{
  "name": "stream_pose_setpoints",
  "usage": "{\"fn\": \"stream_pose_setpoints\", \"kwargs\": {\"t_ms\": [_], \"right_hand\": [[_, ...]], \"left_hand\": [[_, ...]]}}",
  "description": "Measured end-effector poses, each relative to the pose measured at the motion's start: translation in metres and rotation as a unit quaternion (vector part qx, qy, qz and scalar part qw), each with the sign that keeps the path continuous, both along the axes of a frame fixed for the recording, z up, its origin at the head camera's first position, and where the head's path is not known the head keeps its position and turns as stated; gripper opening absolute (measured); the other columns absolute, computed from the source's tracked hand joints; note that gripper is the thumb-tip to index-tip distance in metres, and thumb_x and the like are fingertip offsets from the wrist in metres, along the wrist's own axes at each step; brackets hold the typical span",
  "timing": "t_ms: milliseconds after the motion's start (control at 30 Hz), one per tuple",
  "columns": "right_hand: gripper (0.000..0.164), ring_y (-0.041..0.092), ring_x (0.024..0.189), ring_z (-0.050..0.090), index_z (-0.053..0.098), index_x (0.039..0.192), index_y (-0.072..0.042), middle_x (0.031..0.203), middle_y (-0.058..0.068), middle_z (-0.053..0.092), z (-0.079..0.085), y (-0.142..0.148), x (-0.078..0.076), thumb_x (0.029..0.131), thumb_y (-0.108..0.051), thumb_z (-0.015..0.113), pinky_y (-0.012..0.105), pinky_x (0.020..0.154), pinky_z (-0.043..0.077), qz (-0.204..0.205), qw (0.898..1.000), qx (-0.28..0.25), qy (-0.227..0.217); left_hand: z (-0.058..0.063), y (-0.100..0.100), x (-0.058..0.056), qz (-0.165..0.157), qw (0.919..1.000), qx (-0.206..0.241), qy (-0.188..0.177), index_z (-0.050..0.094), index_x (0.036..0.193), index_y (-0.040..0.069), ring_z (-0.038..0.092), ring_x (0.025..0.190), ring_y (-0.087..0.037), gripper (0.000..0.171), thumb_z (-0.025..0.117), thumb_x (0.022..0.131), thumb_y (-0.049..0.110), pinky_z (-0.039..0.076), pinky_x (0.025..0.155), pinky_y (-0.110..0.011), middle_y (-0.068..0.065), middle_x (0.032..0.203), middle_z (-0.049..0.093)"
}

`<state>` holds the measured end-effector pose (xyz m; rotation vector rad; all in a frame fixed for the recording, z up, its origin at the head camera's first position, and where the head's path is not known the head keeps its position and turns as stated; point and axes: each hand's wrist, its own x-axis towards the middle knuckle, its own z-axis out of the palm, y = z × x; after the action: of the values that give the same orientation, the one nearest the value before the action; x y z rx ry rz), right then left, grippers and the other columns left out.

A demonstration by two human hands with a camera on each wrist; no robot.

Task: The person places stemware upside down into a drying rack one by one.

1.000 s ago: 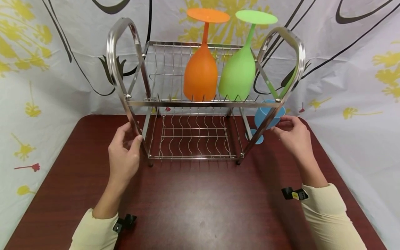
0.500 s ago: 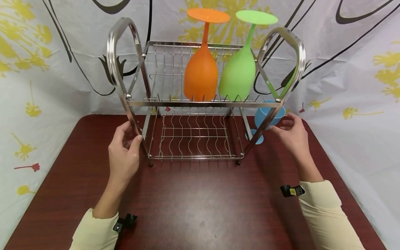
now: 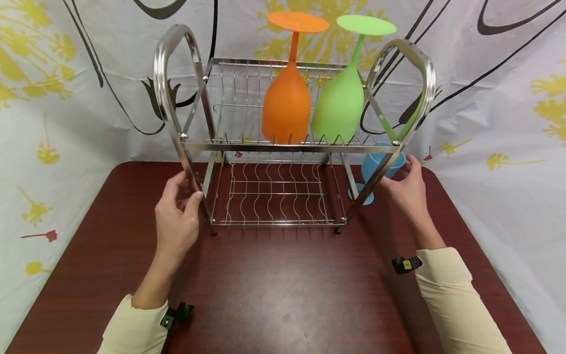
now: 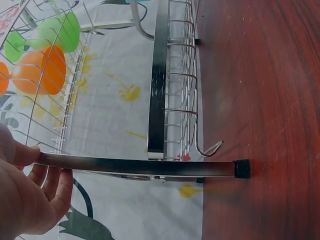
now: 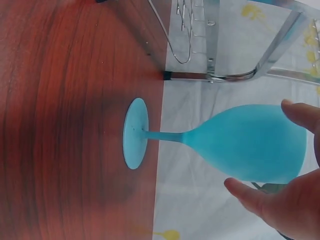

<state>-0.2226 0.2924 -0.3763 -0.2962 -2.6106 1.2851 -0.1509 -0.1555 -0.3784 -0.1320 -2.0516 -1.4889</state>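
Note:
On the table stands a two-tier metal dish rack (image 3: 283, 147). My left hand (image 3: 177, 216) grips its front left upright, the thumb against one side and the fingers behind. An orange goblet (image 3: 286, 105) and a green goblet (image 3: 338, 105) rest upside down on the upper tier. A blue goblet (image 5: 245, 142) stands upright on its foot beside the rack's right side, partly hidden by the right upright in the head view. My right hand (image 3: 409, 194) holds its bowl near the rim, thumb on one side and fingers on the other.
The lower tier (image 3: 276, 193) has wavy wire dividers. Two tall loop handles rise at the rack's ends. Behind the dark red wooden table (image 3: 283, 290) hangs a white cloth (image 3: 499, 118) with yellow flowers and black lines.
My right hand has moved left and slightly forward onto the blue goblet, its fingers passing behind the bowl. The left hand keeps its grip on the rack, which stays put.

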Motion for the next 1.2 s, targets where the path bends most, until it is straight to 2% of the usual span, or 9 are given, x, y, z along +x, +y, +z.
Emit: {"fn": "stream_pose_setpoints", "kwargs": {"t_ms": [300,933,1200], "right_hand": [[0.109,0.033,0.133,0.037,0.006,0.157,-0.018,0.158,0.014,0.025,-0.0072,-0.0027,-0.0074,0.079,-0.051,0.075,0.055,0.102,0.039,-0.013,1.000,-0.003,0.000],[0.100,0.030,0.130,0.044,0.014,0.154,-0.014,0.149,0.015,0.035,-0.0081,-0.0029,-0.0105,0.081,-0.047,0.075,0.047,0.102,0.044,-0.013,0.999,-0.029,0.006],[0.098,0.032,0.138,0.035,0.013,0.155,-0.013,0.153,0.016,0.031,-0.0039,0.0019,-0.0069,0.084,-0.044,0.073,0.050,0.108,0.038,-0.015,0.999,-0.028,0.000]], "left_hand": [[-0.0021,-0.0002,0.0000,0.000,0.9999,-0.014,0.001,0.055,0.126,-0.008,0.059,0.088,-0.005,0.039,0.060,0.088,-0.012,0.049,0.071,-0.011,-0.019,0.102,0.062],[-0.0016,-0.0013,0.0007,0.002,0.9996,-0.025,0.011,0.056,0.125,-0.007,0.058,0.086,-0.005,0.038,0.060,0.087,-0.012,0.048,0.070,-0.011,-0.019,0.099,0.063],[-0.0012,-0.0023,0.0001,0.004,0.9994,-0.032,0.011,0.056,0.125,-0.006,0.058,0.085,-0.005,0.037,0.060,0.089,-0.010,0.048,0.069,-0.011,-0.018,0.099,0.063]]}}
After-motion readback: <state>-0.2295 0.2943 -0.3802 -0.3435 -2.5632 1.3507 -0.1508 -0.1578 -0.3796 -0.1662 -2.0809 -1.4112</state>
